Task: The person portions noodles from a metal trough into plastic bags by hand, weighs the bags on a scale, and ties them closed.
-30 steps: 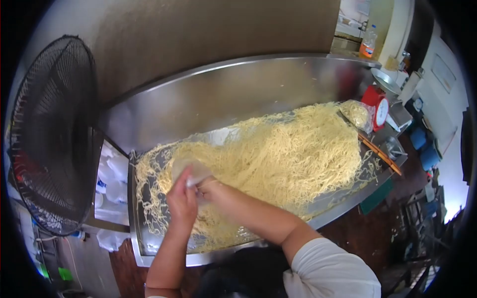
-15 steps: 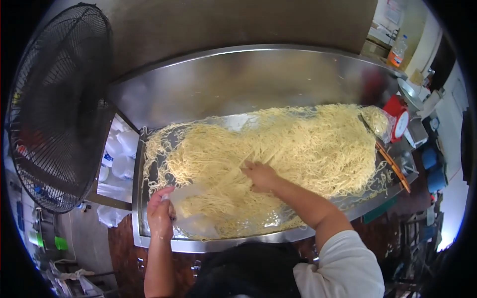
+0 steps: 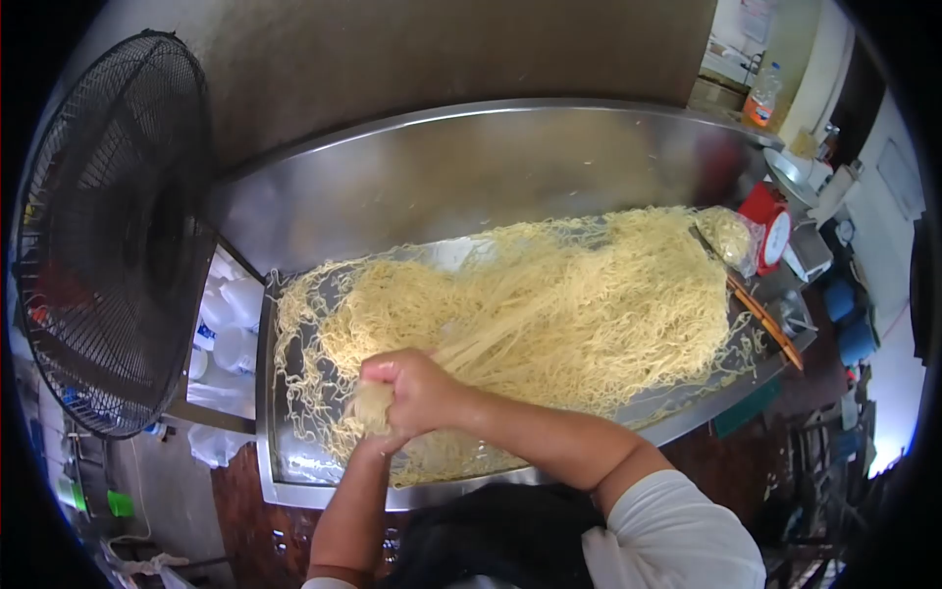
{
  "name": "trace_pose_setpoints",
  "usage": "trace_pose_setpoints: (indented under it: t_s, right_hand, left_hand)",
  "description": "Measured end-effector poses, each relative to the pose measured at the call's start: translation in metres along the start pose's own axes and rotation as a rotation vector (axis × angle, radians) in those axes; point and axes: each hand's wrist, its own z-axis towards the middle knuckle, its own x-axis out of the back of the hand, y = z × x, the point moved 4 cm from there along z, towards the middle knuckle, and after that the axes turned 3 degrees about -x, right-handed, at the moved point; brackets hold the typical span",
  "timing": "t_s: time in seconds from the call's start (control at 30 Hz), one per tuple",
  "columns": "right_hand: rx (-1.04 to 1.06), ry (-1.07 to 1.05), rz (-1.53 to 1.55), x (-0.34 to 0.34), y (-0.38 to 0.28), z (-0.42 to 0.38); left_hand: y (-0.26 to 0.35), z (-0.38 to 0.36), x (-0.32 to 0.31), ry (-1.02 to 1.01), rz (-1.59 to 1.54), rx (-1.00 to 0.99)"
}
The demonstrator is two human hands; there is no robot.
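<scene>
A large heap of yellow noodles (image 3: 628,304) lies spread in a shallow steel tray (image 3: 334,494). My right hand (image 3: 424,391) is closed on a bunch of noodles, and a stretched band of strands runs from it up and right into the heap. Just below and left of it, my left hand (image 3: 381,444) meets it, its fingers mostly hidden. Between the two hands a pale clump of noodles (image 3: 373,407) bulges out, seemingly inside the clear plastic bag that my left hand holds; the bag's edges are hard to make out.
Wooden-handled tongs or a similar long tool (image 3: 763,319) rests on the tray's right edge. Beyond it are a bag of noodles (image 3: 731,240) and a red scale (image 3: 770,231). A big black fan (image 3: 123,236) stands at left, near white plastic containers (image 3: 235,344). A steel backsplash (image 3: 471,177) rises behind.
My right hand has moved left and down from the heap, dragging noodles to my left hand. My left hand has shifted right, and the bag, spread out before, is now largely hidden.
</scene>
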Motion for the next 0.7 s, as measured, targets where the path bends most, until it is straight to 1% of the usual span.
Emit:
trace_pose_setpoints:
  t_s: [0.07, 0.1, 0.13, 0.17, 0.2, 0.3, 0.33, 0.37, 0.43, 0.5, 0.57, 0.6, 0.7]
  right_hand:
    - [-0.074, 0.008, 0.058, 0.017, -0.006, 0.004]
    - [-0.119, -0.044, 0.044, 0.021, -0.003, 0.005]
    - [-0.159, -0.097, 0.028, 0.026, 0.002, 0.008]
    - [-0.192, -0.150, 0.009, 0.033, 0.006, 0.013]
    - [-0.268, -0.118, 0.120, 0.043, 0.013, 0.013]
    - [-0.024, -0.147, -0.218, 0.082, 0.017, 0.007]
    - [-0.078, -0.207, -0.209, 0.085, 0.029, 0.001]
    - [-0.133, -0.269, -0.200, 0.084, 0.043, -0.008]
    - [-0.202, -0.346, -0.301, 0.064, 0.072, -0.019]
    - [-0.236, -0.372, -0.517, 0.024, 0.099, -0.031]
    - [-0.312, -0.169, -0.556, 0.010, 0.113, -0.045]
    - [-0.348, -0.069, -0.578, 0.012, 0.109, -0.045]
    - [-0.226, 0.073, -0.344, 0.029, 0.077, -0.034]
  left_hand:
    - [-0.063, -0.008, 0.033, -0.021, -0.042, 0.276]
    - [-0.083, -0.018, 0.043, -0.025, -0.062, 0.418]
    - [-0.063, -0.018, 0.029, 0.043, -0.047, 0.436]
    - [-0.021, -0.014, 0.001, 0.110, -0.029, 0.448]
    - [0.006, -0.013, -0.013, 0.177, -0.008, 0.462]
    - [0.023, -0.022, 0.003, 0.232, -0.173, 0.430]
    - [0.044, -0.026, 0.000, 0.250, -0.237, 0.466]
    - [0.054, -0.031, 0.005, 0.273, -0.232, 0.421]
    - [0.071, -0.038, 0.014, 0.311, -0.217, 0.330]
    - [0.091, -0.045, 0.015, 0.331, -0.093, 0.337]
    - [0.098, -0.050, 0.022, 0.348, 0.012, 0.332]
    - [0.099, -0.052, 0.027, 0.346, 0.054, 0.301]
    - [0.101, -0.061, 0.054, 0.413, -0.034, 0.256]
